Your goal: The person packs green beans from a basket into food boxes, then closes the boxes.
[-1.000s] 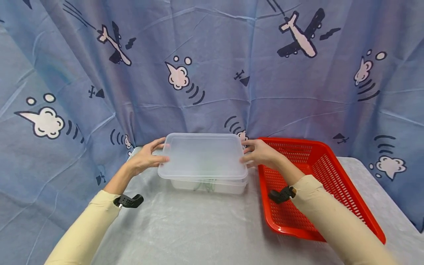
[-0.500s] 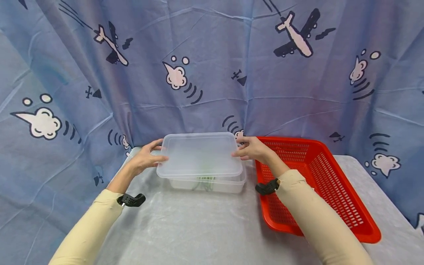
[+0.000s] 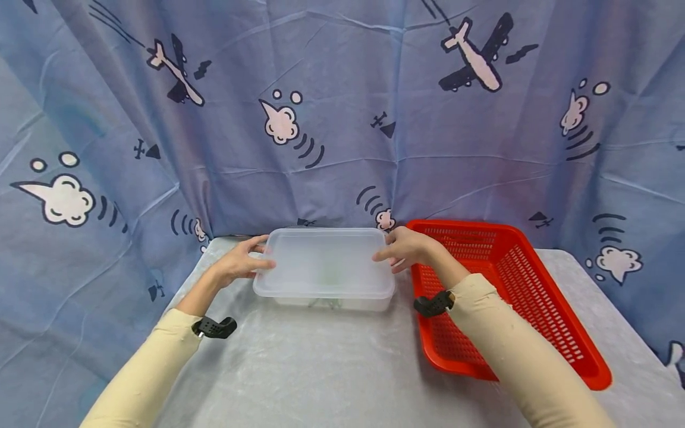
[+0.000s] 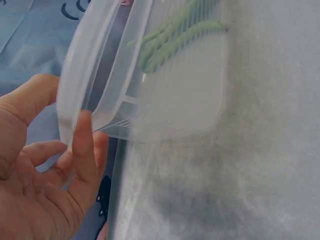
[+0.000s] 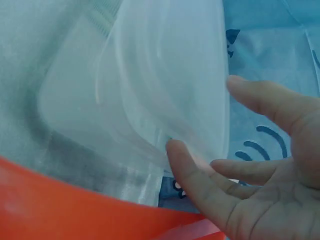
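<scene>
A translucent plastic lid [image 3: 299,261] lies over a clear plastic container [image 3: 358,304] at the back middle of the table. My left hand [image 3: 235,261] pinches the lid's left end, thumb on top and fingers under the rim. At the other end, my right hand [image 3: 414,246] holds the lid the same way. The left wrist view shows a narrow gap between the lid and the container's rim [image 4: 120,80]. Through the container's wall, long green bean-like pods [image 4: 175,40] are visible; from above they are only a blurred green patch.
Close to the container's right stands a red perforated plastic basket [image 3: 535,303], under my right forearm. The grey-covered table [image 3: 316,368] extends in front. A blue curtain [image 3: 332,190] with airplane prints hangs right behind the table's far edge.
Both hands have lowered the lid, and it now covers the container more squarely. Less of the container's front wall shows. My right hand has shifted a little to the left.
</scene>
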Available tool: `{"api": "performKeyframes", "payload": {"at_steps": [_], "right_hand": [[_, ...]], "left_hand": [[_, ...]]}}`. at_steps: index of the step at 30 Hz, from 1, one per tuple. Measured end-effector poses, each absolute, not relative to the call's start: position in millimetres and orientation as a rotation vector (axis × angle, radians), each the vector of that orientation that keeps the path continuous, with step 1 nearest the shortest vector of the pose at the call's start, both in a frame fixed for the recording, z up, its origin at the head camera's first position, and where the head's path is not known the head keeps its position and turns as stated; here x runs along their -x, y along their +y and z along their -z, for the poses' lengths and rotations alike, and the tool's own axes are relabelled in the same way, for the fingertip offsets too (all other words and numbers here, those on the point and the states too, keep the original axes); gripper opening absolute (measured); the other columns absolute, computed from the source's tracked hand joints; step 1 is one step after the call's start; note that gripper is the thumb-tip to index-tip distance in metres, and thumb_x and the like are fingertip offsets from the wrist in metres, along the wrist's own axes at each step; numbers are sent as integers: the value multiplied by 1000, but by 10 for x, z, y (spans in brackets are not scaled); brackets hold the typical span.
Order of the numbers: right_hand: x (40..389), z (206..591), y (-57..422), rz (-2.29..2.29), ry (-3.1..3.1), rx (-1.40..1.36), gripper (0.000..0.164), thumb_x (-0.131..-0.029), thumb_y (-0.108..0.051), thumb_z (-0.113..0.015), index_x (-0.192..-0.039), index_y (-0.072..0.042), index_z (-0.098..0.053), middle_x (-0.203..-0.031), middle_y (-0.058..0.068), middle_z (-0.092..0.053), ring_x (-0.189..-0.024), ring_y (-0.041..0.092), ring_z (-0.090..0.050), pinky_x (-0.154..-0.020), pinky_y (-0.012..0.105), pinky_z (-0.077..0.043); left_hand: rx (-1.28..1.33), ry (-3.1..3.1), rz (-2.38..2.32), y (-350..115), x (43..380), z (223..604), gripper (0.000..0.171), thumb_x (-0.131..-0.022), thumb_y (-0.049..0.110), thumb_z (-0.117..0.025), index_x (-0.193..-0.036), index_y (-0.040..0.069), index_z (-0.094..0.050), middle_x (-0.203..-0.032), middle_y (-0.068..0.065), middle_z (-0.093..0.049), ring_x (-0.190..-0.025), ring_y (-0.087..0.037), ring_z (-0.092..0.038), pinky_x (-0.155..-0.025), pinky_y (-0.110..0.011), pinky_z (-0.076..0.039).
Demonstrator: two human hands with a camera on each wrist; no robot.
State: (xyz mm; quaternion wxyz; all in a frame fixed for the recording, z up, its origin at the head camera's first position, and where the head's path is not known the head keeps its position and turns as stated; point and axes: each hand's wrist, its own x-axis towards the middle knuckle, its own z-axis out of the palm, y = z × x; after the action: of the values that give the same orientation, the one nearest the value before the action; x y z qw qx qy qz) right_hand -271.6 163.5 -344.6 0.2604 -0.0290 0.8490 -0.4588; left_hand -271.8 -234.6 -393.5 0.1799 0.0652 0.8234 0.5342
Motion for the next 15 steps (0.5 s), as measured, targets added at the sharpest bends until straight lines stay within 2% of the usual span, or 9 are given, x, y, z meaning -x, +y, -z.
{"api": "performKeyframes", "payload": {"at_steps": [3,6,10,15], "right_hand": [[2706,3435,1609,1228,2298,56,65,-91,-12,-77,-136,15,-38,-111,20,-43,-96,34,-54,-82,45,-57],[2707,3431,1610,1233,2306,38,65,-91,-12,-76,-136,16,-38,-114,19,-42,-97,34,-53,-81,45,-57],[2721,3440,1619,1238,2314,33,71,-92,-11,-76,-141,17,-33,-128,23,-41,-103,36,-52,-81,45,-58],[2730,3458,1609,1233,2330,60,86,-91,-11,-77,-150,19,-21,-150,31,-30,-116,42,-52,-83,45,-57]], "left_hand": [[-157,2338,-1481,-2332,2713,3959,92,-91,15,-77,-162,4,-20,-149,-26,-36,-125,-38,-49,-91,-46,-52],[-151,2346,-1475,-2314,2726,3972,92,-91,15,-78,-162,5,-20,-149,-25,-35,-125,-38,-48,-90,-46,-52],[-157,2352,-1486,-2292,2755,3978,93,-91,15,-78,-162,6,-20,-147,-25,-37,-122,-38,-50,-88,-46,-53],[-138,2354,-1506,-2276,2780,3990,93,-90,14,-78,-163,8,-21,-147,-25,-38,-120,-38,-53,-86,-45,-54]]}}
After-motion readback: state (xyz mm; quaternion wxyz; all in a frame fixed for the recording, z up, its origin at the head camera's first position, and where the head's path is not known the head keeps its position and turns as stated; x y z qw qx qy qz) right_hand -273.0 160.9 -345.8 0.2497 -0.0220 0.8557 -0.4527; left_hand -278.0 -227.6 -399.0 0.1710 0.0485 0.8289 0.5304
